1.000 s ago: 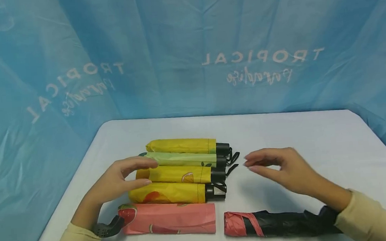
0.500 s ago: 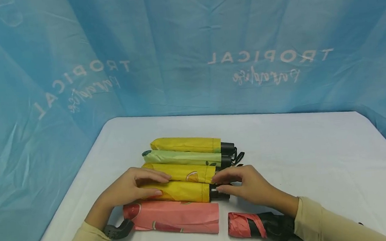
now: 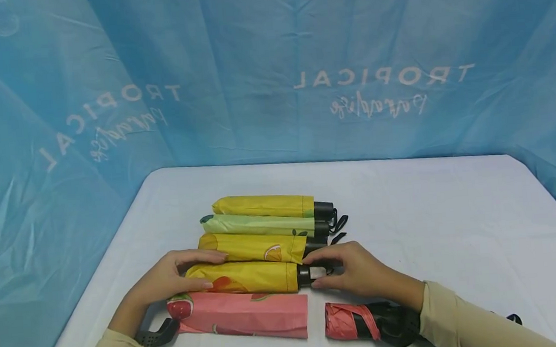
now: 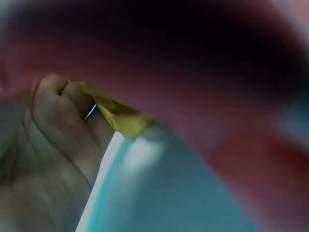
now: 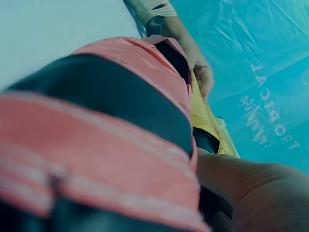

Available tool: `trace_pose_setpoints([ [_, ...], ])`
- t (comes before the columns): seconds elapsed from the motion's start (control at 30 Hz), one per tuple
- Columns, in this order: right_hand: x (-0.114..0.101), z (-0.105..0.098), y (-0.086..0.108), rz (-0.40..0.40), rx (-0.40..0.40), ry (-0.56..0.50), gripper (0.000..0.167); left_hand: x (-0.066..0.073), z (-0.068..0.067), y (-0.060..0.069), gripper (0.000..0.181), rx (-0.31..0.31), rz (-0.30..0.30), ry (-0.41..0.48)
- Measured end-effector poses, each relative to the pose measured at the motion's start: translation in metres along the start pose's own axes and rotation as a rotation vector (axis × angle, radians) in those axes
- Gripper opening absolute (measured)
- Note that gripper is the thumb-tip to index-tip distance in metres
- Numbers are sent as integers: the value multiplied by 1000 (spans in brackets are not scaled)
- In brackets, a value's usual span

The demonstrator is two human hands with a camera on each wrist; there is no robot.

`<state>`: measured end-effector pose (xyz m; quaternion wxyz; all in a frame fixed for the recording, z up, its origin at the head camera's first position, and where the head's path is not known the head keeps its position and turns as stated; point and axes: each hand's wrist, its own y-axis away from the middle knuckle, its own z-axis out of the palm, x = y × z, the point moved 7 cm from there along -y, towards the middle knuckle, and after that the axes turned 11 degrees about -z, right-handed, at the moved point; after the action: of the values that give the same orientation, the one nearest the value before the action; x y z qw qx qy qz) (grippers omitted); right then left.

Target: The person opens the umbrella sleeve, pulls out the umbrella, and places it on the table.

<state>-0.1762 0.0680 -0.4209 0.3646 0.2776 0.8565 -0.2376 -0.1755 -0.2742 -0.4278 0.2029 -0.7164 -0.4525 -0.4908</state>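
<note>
A folded yellow umbrella (image 3: 252,277) lies fourth from the back in a row of umbrellas, its black handle pointing right. My left hand (image 3: 168,277) holds its left end between thumb and fingers; in the left wrist view, yellow cloth (image 4: 123,118) shows beside that hand's fingers. At the other end my right hand (image 3: 359,268) pinches the handle, with its pale tip visible between thumb and fingers. Just in front lies an empty-looking pink sleeve (image 3: 250,314) with fruit prints. A pink and black folded umbrella (image 3: 351,323) lies under my right forearm, partly hidden.
Behind the held umbrella lie another yellow umbrella (image 3: 251,247), a light green one (image 3: 262,225) and a further yellow one (image 3: 263,206). All rest on a white table (image 3: 433,210). A blue printed curtain (image 3: 251,88) hangs behind and to the sides.
My right hand has moved left and down from above the table to the umbrella's handle. My left hand has lowered onto the same umbrella's left end.
</note>
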Motion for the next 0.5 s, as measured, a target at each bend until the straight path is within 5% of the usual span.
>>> trace_pose_setpoints([
  [0.27,3,5,1,42,-8,-54,49,-13,5,5,54,-61,-64,58],
  [0.5,4,3,3,68,-3,-31,48,-11,6,5,59,-88,-55,81],
])
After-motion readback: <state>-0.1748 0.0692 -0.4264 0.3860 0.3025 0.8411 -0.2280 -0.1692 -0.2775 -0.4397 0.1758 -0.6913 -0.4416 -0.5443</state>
